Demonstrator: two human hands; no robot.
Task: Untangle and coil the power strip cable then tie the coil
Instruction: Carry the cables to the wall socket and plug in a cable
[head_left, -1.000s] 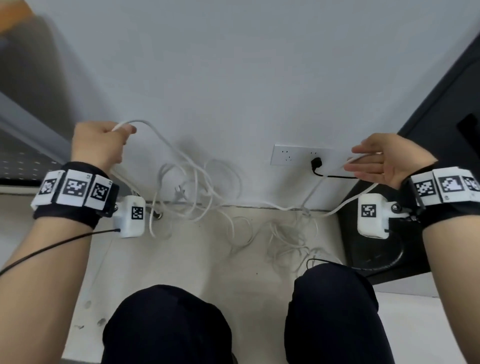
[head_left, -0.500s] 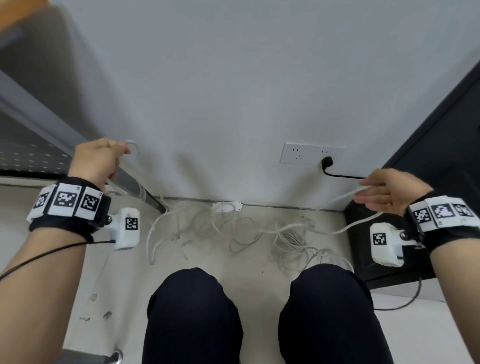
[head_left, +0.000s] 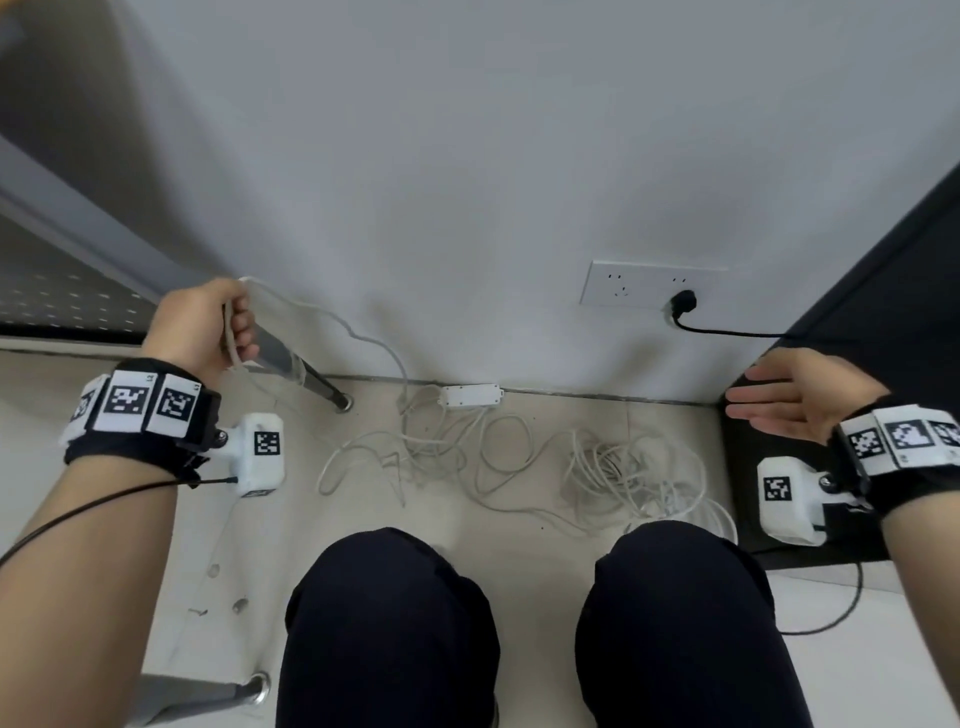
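Note:
The white power strip (head_left: 470, 395) lies on the floor against the wall. Its white cable (head_left: 519, 457) sprawls in tangled loops across the floor in front of my knees, with a denser bundle at the right. My left hand (head_left: 208, 325) is raised at the left and grips a stretch of the cable, which runs from my fist down toward the strip. My right hand (head_left: 795, 395) hovers at the right with straight fingers, holding nothing and apart from the cable.
A white wall socket (head_left: 649, 286) holds a black plug (head_left: 683, 301) with a black cord running right. A metal table leg (head_left: 311, 376) stands just behind my left hand. A black cabinet (head_left: 883, 291) fills the right side. My knees (head_left: 395, 597) are at the bottom.
My right hand let go of the cable and opened flat. The released cable dropped onto the floor. My left hand keeps its grip and sits lower in view.

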